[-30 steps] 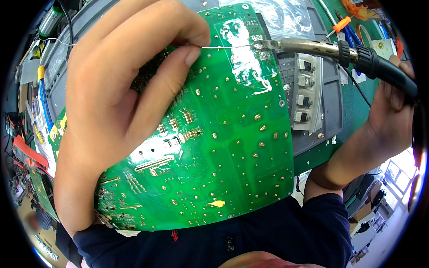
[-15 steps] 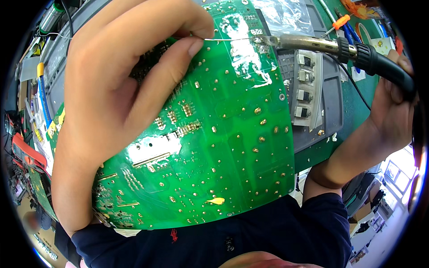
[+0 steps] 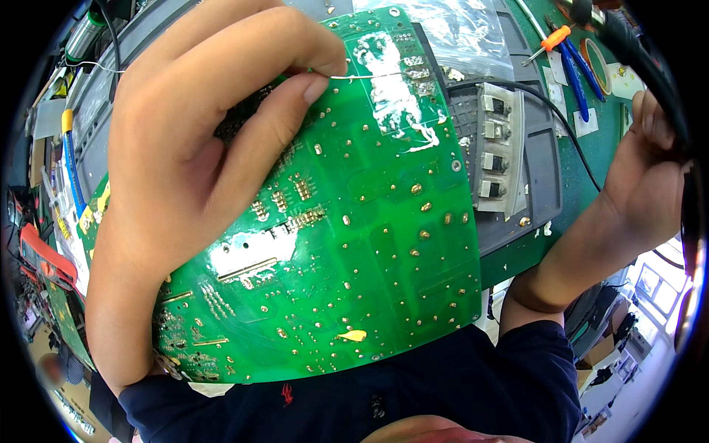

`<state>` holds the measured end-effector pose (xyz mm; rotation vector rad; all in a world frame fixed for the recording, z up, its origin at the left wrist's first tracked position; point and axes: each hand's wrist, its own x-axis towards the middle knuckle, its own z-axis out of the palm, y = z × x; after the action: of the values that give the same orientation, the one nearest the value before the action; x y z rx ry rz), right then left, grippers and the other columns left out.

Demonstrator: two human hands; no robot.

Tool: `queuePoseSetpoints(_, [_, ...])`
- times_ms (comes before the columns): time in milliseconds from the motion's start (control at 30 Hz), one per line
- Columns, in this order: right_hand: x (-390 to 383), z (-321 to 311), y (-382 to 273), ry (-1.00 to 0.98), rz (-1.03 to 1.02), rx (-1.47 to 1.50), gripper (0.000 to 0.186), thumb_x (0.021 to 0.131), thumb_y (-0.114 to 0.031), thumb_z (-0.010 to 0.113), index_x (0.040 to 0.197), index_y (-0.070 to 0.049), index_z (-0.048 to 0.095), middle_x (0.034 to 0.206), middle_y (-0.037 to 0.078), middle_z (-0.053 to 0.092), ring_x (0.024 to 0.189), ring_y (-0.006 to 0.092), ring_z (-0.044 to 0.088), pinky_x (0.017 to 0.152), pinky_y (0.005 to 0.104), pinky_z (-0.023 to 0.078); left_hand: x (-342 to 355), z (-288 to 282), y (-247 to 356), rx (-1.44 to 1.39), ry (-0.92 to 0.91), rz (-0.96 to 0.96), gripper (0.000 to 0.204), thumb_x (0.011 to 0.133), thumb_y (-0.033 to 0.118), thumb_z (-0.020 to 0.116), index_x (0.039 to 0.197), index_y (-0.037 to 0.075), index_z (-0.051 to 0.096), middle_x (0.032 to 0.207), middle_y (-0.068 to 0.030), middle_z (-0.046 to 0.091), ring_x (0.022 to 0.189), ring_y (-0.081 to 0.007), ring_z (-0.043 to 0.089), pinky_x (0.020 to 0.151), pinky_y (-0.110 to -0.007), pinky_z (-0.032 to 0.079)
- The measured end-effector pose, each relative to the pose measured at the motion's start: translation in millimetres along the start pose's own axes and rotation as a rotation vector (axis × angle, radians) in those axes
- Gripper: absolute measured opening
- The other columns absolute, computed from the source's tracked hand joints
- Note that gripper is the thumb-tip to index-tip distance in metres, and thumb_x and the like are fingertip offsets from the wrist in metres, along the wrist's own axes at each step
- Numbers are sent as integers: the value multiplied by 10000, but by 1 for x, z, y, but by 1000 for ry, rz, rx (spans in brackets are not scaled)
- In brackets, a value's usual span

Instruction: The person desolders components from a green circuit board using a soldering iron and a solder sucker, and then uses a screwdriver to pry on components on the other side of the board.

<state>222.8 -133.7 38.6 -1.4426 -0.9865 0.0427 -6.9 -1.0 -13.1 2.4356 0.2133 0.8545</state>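
Observation:
My left hand (image 3: 177, 148) lies over a large green circuit board (image 3: 391, 266), thumb and index finger pinched on a thin silvery solder wire (image 3: 367, 76). The wire reaches right to solder joints (image 3: 419, 74) beside a patch of glossy white residue (image 3: 388, 81) near the board's upper right corner. My right hand (image 3: 639, 170), at the right edge, grips a soldering iron by its black handle (image 3: 646, 63), raised toward the upper right; its tip is out of view.
A grey tray (image 3: 539, 184) under the board holds a metal strip with several black components (image 3: 502, 162) and a plastic bag (image 3: 458, 37). An orange-handled screwdriver (image 3: 555, 38), blue-handled tool (image 3: 580, 85) and tape roll (image 3: 594, 66) lie upper right; red tools (image 3: 48, 262) at left.
The soldering iron has swung up and right, off the joints at the board's upper right. My left hand and the wire have stayed nearly in place.

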Motion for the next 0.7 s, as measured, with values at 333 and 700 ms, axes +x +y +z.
queuePoseSetpoints(333, [27, -58, 41, -338, -38, 172, 470, 1004, -337, 314, 1206, 13, 553, 1220, 229, 567, 1053, 265, 602, 754, 268, 441, 11, -20, 0, 127, -203, -17, 80, 823, -63, 552, 900, -44, 566, 858, -117, 562, 775, -201, 551, 714, -254, 432])
queuePoseSetpoints(700, [17, -35, 43, -352, -253, -72, 352, 1002, -233, 374, 1185, -2, 567, 1056, 183, 643, 941, 230, 623, 727, 293, 458, 8, -16, -4, 4, -148, -69, 81, 836, -59, 528, 914, -42, 541, 865, -111, 548, 772, -194, 532, 722, -260, 426])
